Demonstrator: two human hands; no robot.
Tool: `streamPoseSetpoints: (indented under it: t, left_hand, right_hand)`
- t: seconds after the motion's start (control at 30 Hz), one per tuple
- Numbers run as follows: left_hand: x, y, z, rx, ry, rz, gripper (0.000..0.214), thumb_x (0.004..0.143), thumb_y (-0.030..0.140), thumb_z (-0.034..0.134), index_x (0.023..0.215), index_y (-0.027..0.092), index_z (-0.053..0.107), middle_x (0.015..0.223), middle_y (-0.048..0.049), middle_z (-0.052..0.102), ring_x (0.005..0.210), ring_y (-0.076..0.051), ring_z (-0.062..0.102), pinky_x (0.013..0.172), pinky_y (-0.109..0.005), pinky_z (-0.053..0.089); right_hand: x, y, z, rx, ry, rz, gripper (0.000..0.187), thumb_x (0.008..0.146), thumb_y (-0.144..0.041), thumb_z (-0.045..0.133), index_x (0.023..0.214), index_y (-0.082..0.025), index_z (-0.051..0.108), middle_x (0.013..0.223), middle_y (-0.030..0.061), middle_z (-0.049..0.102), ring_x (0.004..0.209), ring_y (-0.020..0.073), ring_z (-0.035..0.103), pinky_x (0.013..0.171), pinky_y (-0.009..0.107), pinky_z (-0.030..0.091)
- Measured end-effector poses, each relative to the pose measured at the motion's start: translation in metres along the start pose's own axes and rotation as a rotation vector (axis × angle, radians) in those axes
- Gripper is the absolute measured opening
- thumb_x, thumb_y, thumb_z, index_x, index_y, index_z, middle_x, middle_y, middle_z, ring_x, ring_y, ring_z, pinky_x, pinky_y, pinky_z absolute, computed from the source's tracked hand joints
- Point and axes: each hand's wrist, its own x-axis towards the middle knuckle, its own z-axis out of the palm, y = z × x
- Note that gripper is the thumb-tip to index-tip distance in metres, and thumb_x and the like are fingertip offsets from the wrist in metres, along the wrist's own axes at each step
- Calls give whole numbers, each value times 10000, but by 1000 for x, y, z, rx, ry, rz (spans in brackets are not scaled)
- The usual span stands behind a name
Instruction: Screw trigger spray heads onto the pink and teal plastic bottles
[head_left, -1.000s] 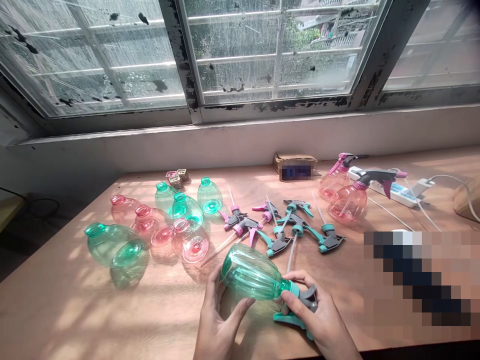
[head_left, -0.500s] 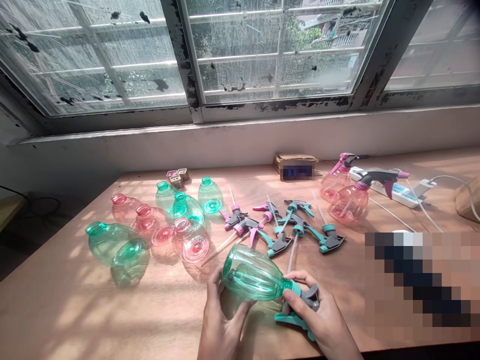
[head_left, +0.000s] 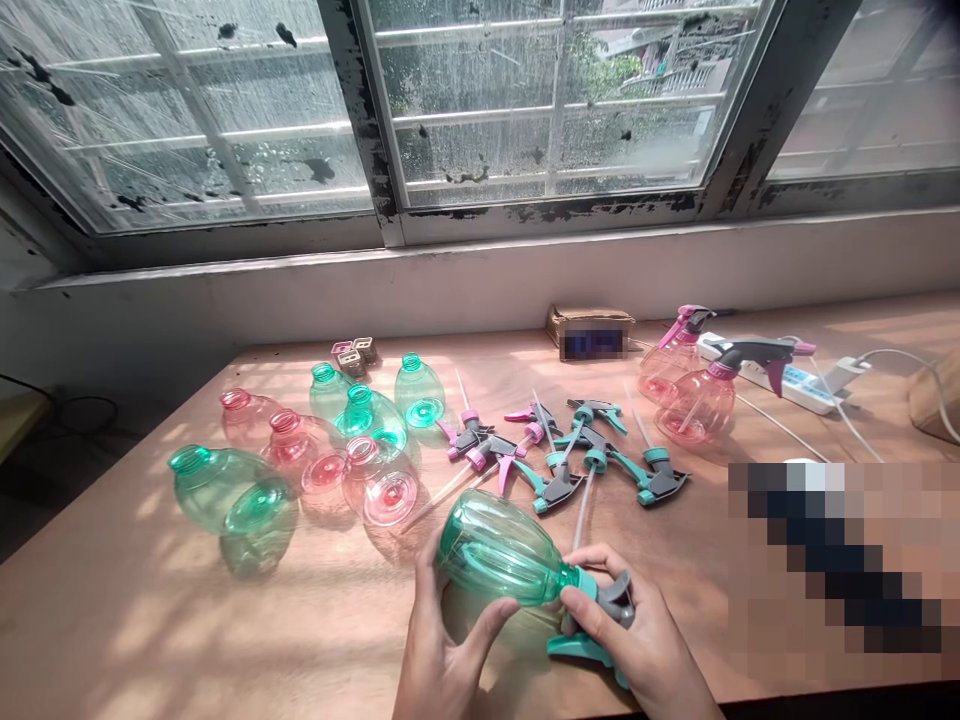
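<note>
A clear green bottle [head_left: 499,548] lies tilted on its side between my hands, just above the table, its neck pointing right. My left hand [head_left: 448,640] is curled round its base end, with the thumb in front. At the neck, my right hand [head_left: 649,640] grips a teal and grey trigger spray head [head_left: 579,651], thumb and fingers closed about its collar. The collar sits against the bottle's mouth; how far it is screwed on cannot be made out. Beyond the bottle lie loose teal spray heads [head_left: 559,490] and pink ones [head_left: 499,455] with their tubes.
Green bottles [head_left: 225,490] and pink bottles [head_left: 382,480] without heads lie or stand on the left. Two pink spray bottles [head_left: 697,405] with heads stand at the back right near a white power strip [head_left: 810,390]. A cardboard box [head_left: 591,320] sits by the window wall.
The bottle and both hands have shifted slightly left. My left thumb has lifted a little and now shows more clearly in front of the bottle.
</note>
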Motion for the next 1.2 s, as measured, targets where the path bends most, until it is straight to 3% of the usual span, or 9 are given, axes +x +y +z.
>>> streamPoseSetpoints:
  t: [0.23, 1.2]
  left_hand:
    - [0, 3, 0, -11, 45, -2, 751, 795, 472, 850, 1428, 336, 469, 1518, -72, 591, 1467, -345, 502, 1236, -524, 387]
    - [0, 6, 0, 28, -22, -3, 748, 867, 469, 795, 1473, 333, 378, 1576, -90, 512, 1506, -320, 440, 1262, -529, 324]
  right_hand:
    - [0, 2, -1, -16, 24, 7, 476, 795, -586, 848, 1015, -190, 703, 658, 6, 715, 629, 193, 659, 594, 293, 558]
    - [2, 5, -3, 0, -8, 2, 429, 837, -558, 834, 1033, -199, 703, 675, -8, 716, 657, 178, 661, 626, 283, 553]
